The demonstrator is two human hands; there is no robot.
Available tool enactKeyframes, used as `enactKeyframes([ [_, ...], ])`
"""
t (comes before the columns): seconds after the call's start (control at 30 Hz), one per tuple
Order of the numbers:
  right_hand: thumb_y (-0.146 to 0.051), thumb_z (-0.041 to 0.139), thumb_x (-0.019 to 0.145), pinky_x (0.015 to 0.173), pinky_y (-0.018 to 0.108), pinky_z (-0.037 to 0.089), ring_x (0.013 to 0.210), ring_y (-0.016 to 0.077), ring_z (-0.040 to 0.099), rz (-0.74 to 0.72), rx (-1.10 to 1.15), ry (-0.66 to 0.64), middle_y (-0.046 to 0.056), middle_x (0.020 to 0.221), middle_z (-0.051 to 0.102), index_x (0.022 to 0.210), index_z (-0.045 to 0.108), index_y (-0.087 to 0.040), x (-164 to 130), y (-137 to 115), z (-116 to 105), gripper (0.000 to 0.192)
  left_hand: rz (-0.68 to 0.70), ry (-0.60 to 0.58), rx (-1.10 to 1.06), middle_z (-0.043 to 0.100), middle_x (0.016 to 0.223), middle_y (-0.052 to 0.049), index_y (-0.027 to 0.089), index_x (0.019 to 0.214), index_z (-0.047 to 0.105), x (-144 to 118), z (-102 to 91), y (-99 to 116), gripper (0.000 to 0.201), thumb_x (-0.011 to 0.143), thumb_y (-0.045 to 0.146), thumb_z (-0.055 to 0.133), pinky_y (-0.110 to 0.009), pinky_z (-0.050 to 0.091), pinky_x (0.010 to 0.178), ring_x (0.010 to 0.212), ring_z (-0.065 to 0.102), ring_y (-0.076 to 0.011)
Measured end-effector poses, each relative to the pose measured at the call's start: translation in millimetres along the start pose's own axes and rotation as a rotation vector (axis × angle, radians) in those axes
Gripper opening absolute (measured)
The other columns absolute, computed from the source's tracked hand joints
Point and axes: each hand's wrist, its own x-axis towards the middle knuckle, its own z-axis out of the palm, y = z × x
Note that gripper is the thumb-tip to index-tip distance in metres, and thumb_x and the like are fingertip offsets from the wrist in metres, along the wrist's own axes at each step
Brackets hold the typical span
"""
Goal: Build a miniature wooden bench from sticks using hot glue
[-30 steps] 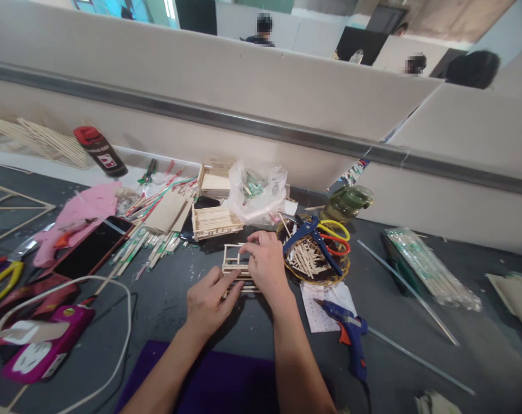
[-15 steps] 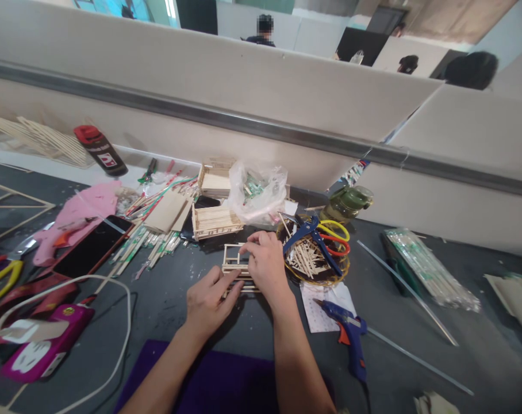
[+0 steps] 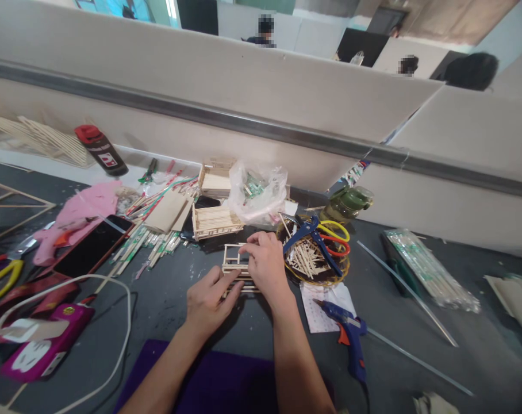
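Between my hands on the dark table stands a small frame of thin wooden sticks [image 3: 231,267]. My left hand [image 3: 210,296] holds its near left side, with thumb and index finger on the lower sticks. My right hand [image 3: 266,261] is bent over the right part, fingers curled onto the upper sticks and hiding that end. Just right of it sits a basket of cut stick pieces [image 3: 306,259], with blue-handled cutters [image 3: 302,238] lying on top. A blue glue gun [image 3: 349,333] rests on a white paper [image 3: 308,316] near my right forearm.
Behind the frame are a slatted wooden model [image 3: 218,221] and a clear plastic bag [image 3: 261,195]. To the left lie wrapped sticks [image 3: 157,247], a phone [image 3: 93,246], a magenta device [image 3: 49,342] and a white cable [image 3: 129,322]. A green-lidded jar [image 3: 349,202] stands at right.
Both hands keep the same hold on the stick frame. At the far left edge, a blurred skin-toned shape has come in over the wooden triangle.
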Motion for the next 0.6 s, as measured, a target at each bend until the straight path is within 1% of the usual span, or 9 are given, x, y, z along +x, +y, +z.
enactKeyframes([
  [0.07,-0.001,0.049,0.08,0.082,0.036,0.038,0.099,0.0225,0.05,-0.003,0.027,0.063,0.006,0.101,0.064,0.09,0.075,-0.024,0,1,-4,0.035,-0.027,0.012,-0.06,0.059,0.077,-0.002,0.019,0.114,0.069,0,-1.5,0,0.029,0.085,0.024,0.066,-0.022,0.041,0.061,0.063,0.058,-0.0111],
  [0.13,-0.003,0.046,0.083,0.086,0.036,0.041,0.099,0.0219,0.052,-0.006,0.092,0.191,0.008,0.1,0.065,0.097,0.073,-0.021,-1,3,-14,0.035,-0.1,0.06,-0.169,0.059,0.075,-0.001,0.019,0.114,0.069,0,-5.0,0,0.029,0.086,0.023,0.064,-0.023,0.041,0.061,0.062,0.055,-0.0116],
  [0.2,-0.007,0.044,0.088,0.088,0.036,0.043,0.098,0.0206,0.056,0.005,0.192,0.36,0.008,0.098,0.066,0.1,0.071,-0.02,-3,5,-30,0.033,-0.249,0.176,-0.319,0.061,0.077,-0.002,0.02,0.111,0.07,2,-9.8,1,0.026,0.087,0.026,0.061,-0.024,0.041,0.061,0.064,0.055,-0.013],
  [0.27,-0.013,0.043,0.092,0.089,0.035,0.046,0.097,0.0193,0.059,0.057,0.29,0.527,0.007,0.099,0.067,0.1,0.07,-0.02,-8,7,-47,0.028,-0.443,0.344,-0.528,0.06,0.076,-0.002,0.019,0.106,0.071,8,-15.2,2,0.025,0.09,0.031,0.056,-0.023,0.039,0.057,0.063,0.052,-0.0123],
  [0.33,-0.02,0.047,0.093,0.086,0.034,0.048,0.094,0.0183,0.062,0.153,0.372,0.658,0.006,0.101,0.068,0.104,0.068,-0.02,-15,7,-63,0.024,-0.613,0.497,-0.811,0.051,0.066,0.001,0.018,0.101,0.072,16,-21.3,5,0.027,0.091,0.035,0.054,-0.02,0.031,0.047,0.052,0.041,-0.0083],
  [0.37,-0.024,0.049,0.093,0.083,0.033,0.05,0.089,0.0175,0.063,0.203,0.409,0.7,0.006,0.101,0.069,0.107,0.067,-0.02,-19,6,-70,0.023,-0.676,0.536,-0.97,0.046,0.062,0.002,0.016,0.097,0.072,20,-24.9,8,0.028,0.091,0.036,0.053,-0.019,0.026,0.044,0.048,0.034,-0.0066],
  [0.47,-0.031,0.054,0.092,0.065,0.026,0.05,0.068,0.0134,0.062,0.29,0.513,0.704,0.004,0.091,0.069,0.114,0.064,-0.019,-33,0,-85,0.027,-0.864,0.512,-1.438,0.039,0.058,0.004,0.012,0.083,0.069,29,-38.1,24,0.028,0.09,0.035,0.053,-0.017,0.022,0.039,0.042,0.025,-0.004],
  [0.53,-0.033,0.055,0.092,0.06,0.024,0.048,0.063,0.0121,0.061,0.286,0.529,0.631,0.001,0.083,0.068,0.11,0.065,-0.02,-45,-5,-90,0.025,-1.001,0.445,-1.686,0.037,0.057,0.005,0.011,0.079,0.067,29,-47.3,40,0.027,0.091,0.029,0.05,-0.017,0.024,0.038,0.041,0.026,-0.0037],
  [0.6,-0.032,0.055,0.093,0.061,0.022,0.047,0.063,0.0117,0.06,0.254,0.489,0.525,-0.001,0.072,0.066,0.101,0.068,-0.021,-59,-10,-93,0.019,-1.107,0.379,-1.838,0.041,0.059,0.003,0.01,0.077,0.065,26,-54.2,60,0.028,0.093,0.025,0.047,-0.018,0.028,0.037,0.041,0.031,-0.0039],
])
